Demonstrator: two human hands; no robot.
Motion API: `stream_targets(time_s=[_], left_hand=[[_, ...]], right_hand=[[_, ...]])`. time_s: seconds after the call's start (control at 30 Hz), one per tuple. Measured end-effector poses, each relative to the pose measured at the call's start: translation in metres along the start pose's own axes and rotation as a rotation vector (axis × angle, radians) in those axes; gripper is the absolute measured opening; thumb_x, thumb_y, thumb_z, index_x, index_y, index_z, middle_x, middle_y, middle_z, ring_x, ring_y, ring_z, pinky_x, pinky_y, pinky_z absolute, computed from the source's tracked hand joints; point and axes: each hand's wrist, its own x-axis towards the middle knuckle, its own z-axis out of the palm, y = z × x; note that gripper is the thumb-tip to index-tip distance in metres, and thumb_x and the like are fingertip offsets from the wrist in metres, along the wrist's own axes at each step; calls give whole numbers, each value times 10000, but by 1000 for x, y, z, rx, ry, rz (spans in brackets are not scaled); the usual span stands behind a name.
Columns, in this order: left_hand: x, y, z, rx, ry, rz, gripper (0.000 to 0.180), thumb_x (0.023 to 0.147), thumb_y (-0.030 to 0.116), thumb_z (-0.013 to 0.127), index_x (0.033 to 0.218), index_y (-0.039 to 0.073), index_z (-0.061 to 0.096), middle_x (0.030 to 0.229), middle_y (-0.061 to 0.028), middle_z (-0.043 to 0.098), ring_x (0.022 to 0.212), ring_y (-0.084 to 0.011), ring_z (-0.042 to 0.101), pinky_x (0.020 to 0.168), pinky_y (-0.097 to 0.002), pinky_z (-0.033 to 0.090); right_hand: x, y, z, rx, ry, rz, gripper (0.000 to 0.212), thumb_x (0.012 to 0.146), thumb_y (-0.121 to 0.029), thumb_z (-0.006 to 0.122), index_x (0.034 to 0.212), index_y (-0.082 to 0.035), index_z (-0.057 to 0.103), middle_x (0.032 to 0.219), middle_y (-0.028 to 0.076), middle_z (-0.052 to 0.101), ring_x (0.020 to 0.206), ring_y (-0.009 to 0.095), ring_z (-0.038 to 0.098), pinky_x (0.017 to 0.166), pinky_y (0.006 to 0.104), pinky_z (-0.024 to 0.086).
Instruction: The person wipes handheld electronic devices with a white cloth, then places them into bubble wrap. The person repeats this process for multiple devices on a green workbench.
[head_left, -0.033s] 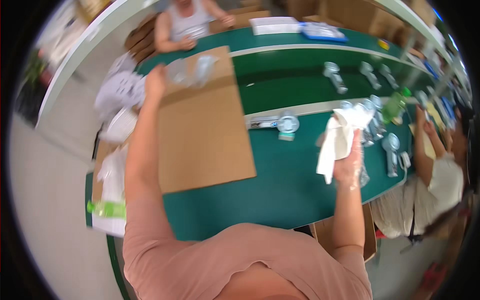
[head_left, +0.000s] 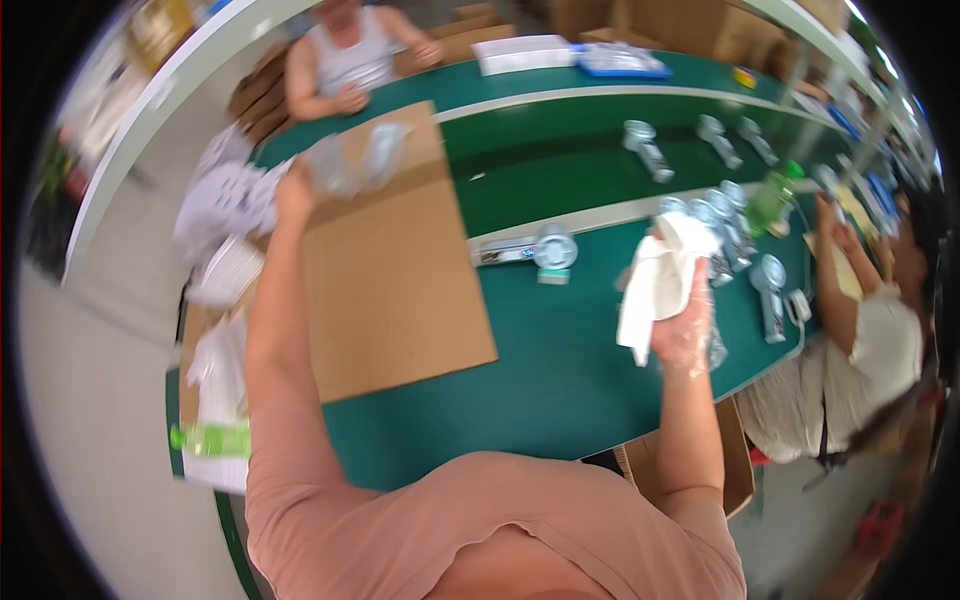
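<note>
My right hand [head_left: 685,330] is closed round a crumpled white cloth [head_left: 655,285] above the green table. Clear plastic film hangs about that hand and wrist. My left hand [head_left: 294,195] reaches over the far left of a flat cardboard sheet [head_left: 395,280], beside a clear plastic bag [head_left: 333,165]; its fingers are blurred, and I cannot tell whether they grip it. A second clear bag [head_left: 383,155] lies just right of the first. Between my hands, a pale blue handheld fan [head_left: 553,250] lies on the table.
Several more fans [head_left: 768,285] lie at the right, near a green bottle [head_left: 775,200]. White bundled material [head_left: 225,200] and another green bottle [head_left: 212,440] are on the left. A person [head_left: 350,60] sits across the table; another [head_left: 840,350] works at the right.
The whole view has shifted slightly. The white cloth's folds look a little different in my right hand. Otherwise both hands keep about the same places over the table.
</note>
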Motion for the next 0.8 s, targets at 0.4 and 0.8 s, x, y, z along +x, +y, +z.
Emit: stream_targets(time_s=[0.4, 0.8], left_hand=[[33, 319, 32, -493, -556, 123, 331, 820, 73, 565, 1147, 22, 574, 1013, -212, 626, 936, -322, 615, 797, -401, 490], [51, 594, 205, -399, -864, 372, 445, 852, 422, 610, 1156, 100, 571, 1128, -208, 621, 1030, -365, 598, 894, -420, 460]], right_hand=[[13, -59, -32, 192, 47, -90, 395, 952, -466, 429, 1166, -166, 571, 1215, 90, 569, 1175, 308, 524, 992, 479, 413], [16, -62, -52, 239, 154, 25, 386, 929, -408, 513, 1207, -143, 543, 1238, 4, 538, 1149, 278, 530, 971, 454, 430]])
